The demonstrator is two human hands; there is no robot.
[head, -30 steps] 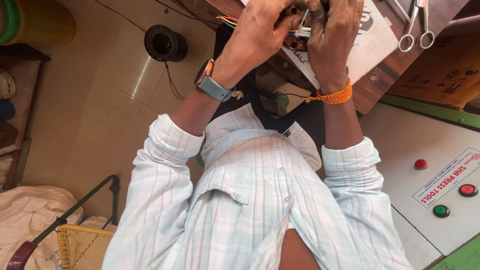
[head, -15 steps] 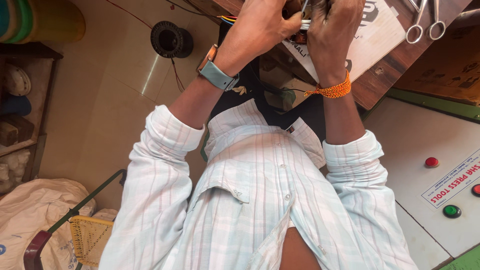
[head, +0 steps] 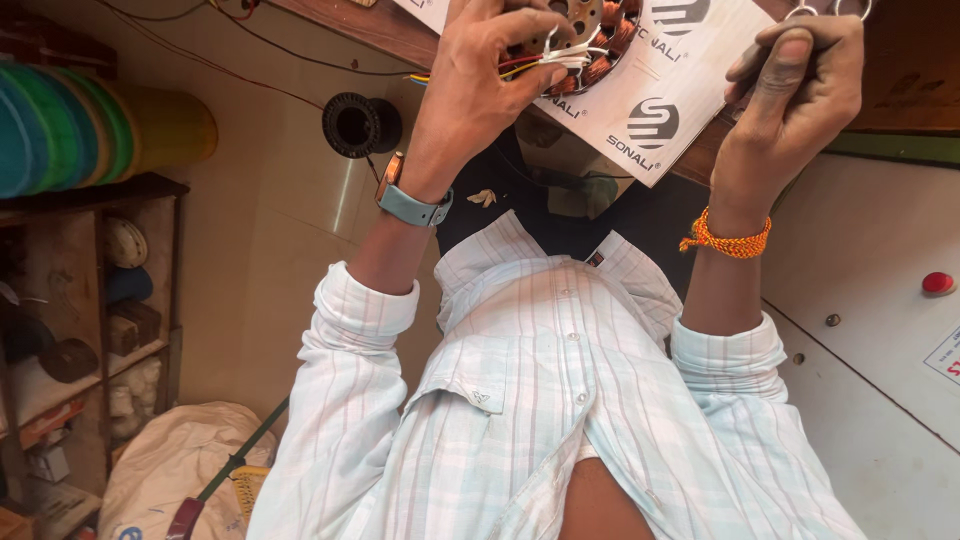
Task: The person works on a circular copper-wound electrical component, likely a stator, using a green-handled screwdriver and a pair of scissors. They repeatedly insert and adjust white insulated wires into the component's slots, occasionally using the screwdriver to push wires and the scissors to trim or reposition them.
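Hands (head: 480,80) now apart, right (head: 795,90) off stator (head: 590,40)

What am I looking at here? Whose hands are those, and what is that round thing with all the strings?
The camera sits on a person's head and looks down, so you see their own striped shirt and both arms. The left hand, with a wristwatch, pinches thin white wires coming off a round metal part wound with copper coils. That part lies on a white printed sheet on a wooden bench. The right hand, with an orange thread band, is curled by scissor handles; whether it grips them is unclear.
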